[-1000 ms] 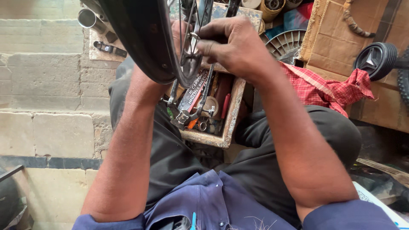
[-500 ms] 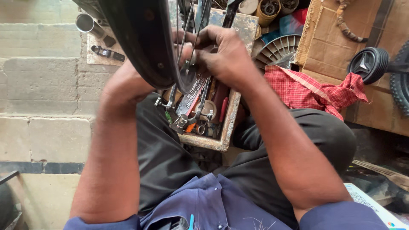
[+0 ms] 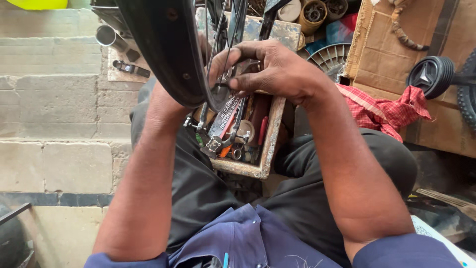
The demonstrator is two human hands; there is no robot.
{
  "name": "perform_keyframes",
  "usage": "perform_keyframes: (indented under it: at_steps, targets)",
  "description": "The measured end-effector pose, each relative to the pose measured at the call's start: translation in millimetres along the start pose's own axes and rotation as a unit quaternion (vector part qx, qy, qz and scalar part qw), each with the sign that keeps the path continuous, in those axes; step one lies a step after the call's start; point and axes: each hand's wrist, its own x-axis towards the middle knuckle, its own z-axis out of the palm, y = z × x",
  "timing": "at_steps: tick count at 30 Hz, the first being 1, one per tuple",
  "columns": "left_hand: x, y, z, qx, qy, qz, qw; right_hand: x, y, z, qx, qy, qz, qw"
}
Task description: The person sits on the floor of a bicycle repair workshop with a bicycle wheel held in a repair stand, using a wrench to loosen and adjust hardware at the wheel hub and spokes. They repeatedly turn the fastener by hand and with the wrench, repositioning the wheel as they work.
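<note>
Since half a second ago your view has pulled slightly closer and lower; your right hand [image 3: 277,72] holds the same place on the spokes [image 3: 218,44], and the wheel [image 3: 163,54] has barely shifted against the toolbox [image 3: 270,144].

Hidden or unclear: your left hand is behind the tyre, at about 11 o'clock from the right hand. Only the wrist and forearm show below the rim, so you cannot tell whether that hand is closed or what it holds. The wheel is cut off by the top edge of the frame. Whatever small part sits under your right fingertips is too dark to make out. The tools in the toolbox overlap; a red-handled tool [image 3: 263,130] and a small hammer-like head [image 3: 245,131] can be picked out, the rest not.

Grip: your right hand is curled, fingers bent round and pinched shut on the spokes near the rim, thumb tucked under towards 8 o'clock. The wheel stands on edge over your lap, directly above the toolbox, at 12 o'clock from your body.

Around: a red checked cloth [image 3: 384,109] lies at 3 o'clock from the right hand, a cardboard box [image 3: 391,44] at 2 o'clock, a metal tube [image 3: 106,35] at 10 o'clock on the paving.
</note>
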Motion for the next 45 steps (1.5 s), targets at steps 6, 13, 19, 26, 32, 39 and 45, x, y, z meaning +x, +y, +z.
perform_keyframes:
  at_steps: [6, 13, 19, 26, 32, 39, 45]
  targets:
    - [0.8, 0.5, -7.3, -0.243, -0.094, -0.046, 0.964, 11.5, 23.9, 4.8, -0.075, 0.15, 0.058, 0.984]
    - [-1.9, -11.2, 6.8, -0.252, -0.031, -0.026, 0.967, 4.7, 0.6, 5.0, -0.032, 0.079, 0.048, 0.995]
    - [-24.5, -23.9, -7.0, -0.27, -0.026, -0.012, 0.962, 13.0, 19.1, 10.5, -0.109, 0.164, 0.023, 0.98]
    - [-13.4, -40.6, 20.9, -0.194, 0.054, 0.049, 0.978, 9.6, 19.1, -6.9, -0.117, 0.186, -0.066, 0.973]
    - [-11.7, -32.9, 30.0, -0.079, 0.082, 0.02, 0.993, 3.9, 7.3, -4.4, -0.195, 0.155, -0.047, 0.967]
    - [-21.3, -7.8, 4.4, -0.24, 0.053, -0.036, 0.969, 1.2, 7.5, 6.0, -0.126, 0.139, -0.06, 0.98]
    - [-21.3, -1.1, -3.3, -0.139, 0.05, 0.009, 0.989, 1.8, 8.5, 2.9, -0.051, 0.059, -0.054, 0.996]
